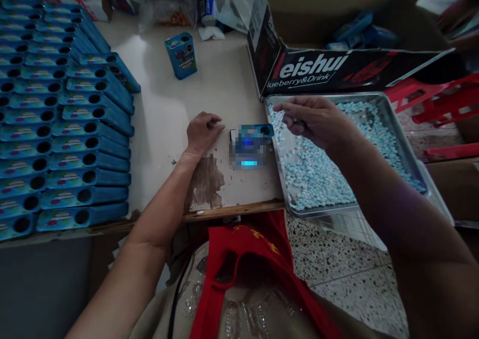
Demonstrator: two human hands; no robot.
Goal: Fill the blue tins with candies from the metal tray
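My left hand [204, 132] rests on the table with its fingers curled in; whether anything is in them is hidden. Over the left part of a metal tray [282, 189], my right hand [312, 119] hovers with its fingers partly bent, and what they may hold is too small to make out. Small pale blue and white candies [322, 179] cover much of the tray. Between my hands lies a blue tin [266, 131] with a dark round opening, partly covered by a pixelated patch. Another blue tin [182, 57] stands upright farther back.
Rows of blue tins [75, 176] with round openings fill the left side. An open black cardboard box [318, 72] behind the tray holds several blue packs. Plastic bags [168, 12] lie at the back. Red plastic stools [441, 97] are at the right. The wooden table edge [239, 210] is near me.
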